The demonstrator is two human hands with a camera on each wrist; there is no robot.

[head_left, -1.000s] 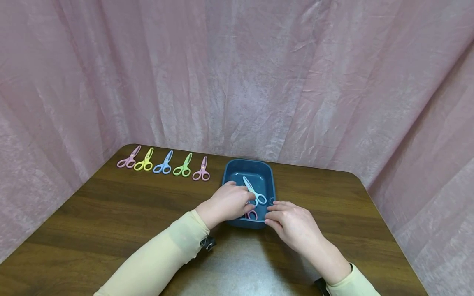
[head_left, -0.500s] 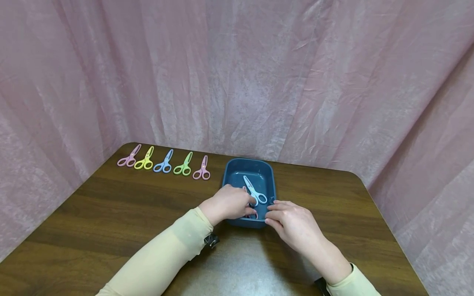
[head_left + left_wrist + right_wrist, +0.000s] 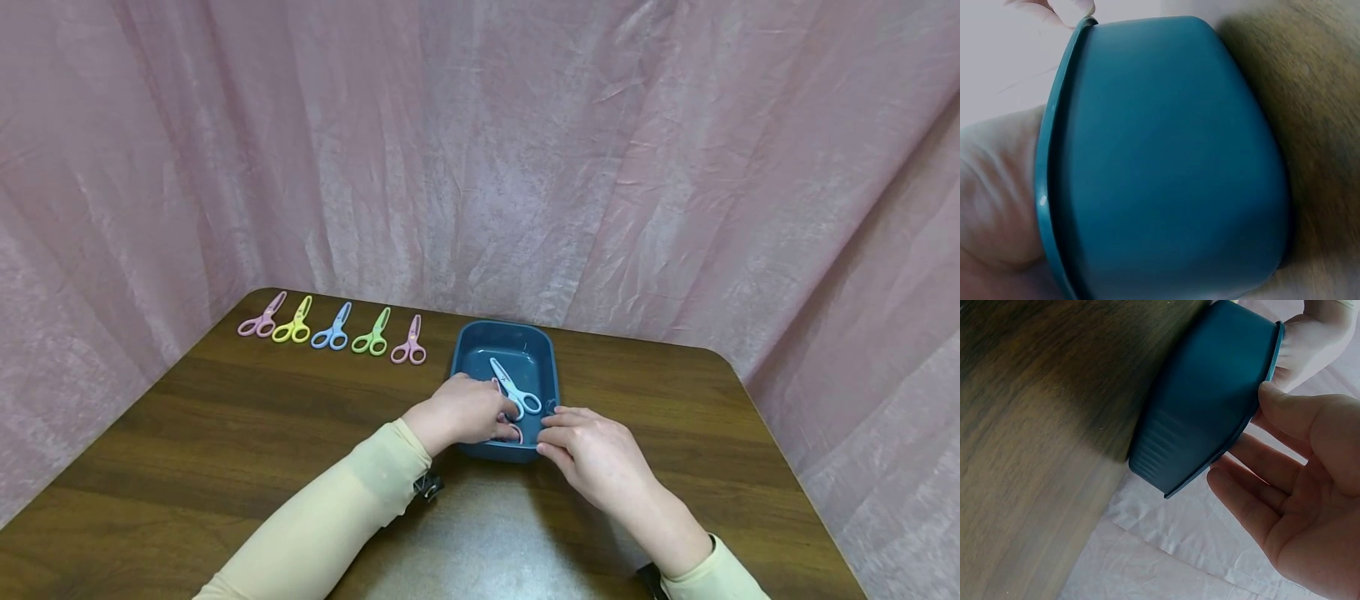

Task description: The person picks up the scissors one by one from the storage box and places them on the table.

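Note:
A dark blue plastic box [image 3: 555, 358] stands on the table. My left hand [image 3: 461, 410] reaches over its left rim, fingers bent down inside. Under and beside those fingers lie light blue scissors [image 3: 507, 380], handles toward me, and pink scissors [image 3: 519, 433], mostly hidden by the hand. Its thumb is at the pink handle; whether the fingers grip the scissors is hidden. My right hand [image 3: 596, 458] holds the box's near right corner, thumb and fingertips on the rim; the right wrist view shows the thumb [image 3: 1285, 409] on the rim's edge. The left wrist view is filled by the box's outer wall [image 3: 1172, 156].
Left of the box, several scissors lie in a row, blades pointing away: pink scissors [image 3: 262, 317], yellow scissors [image 3: 294, 327], blue scissors [image 3: 332, 332], green scissors [image 3: 372, 337] and another pink pair [image 3: 409, 346]. A pink curtain [image 3: 480, 167] hangs behind the wooden table [image 3: 225, 450].
My left hand has shifted slightly right and lower in the box. The pink scissors' handle has moved a little right, and the light blue scissors have shifted slightly. My right hand stays at the rim.

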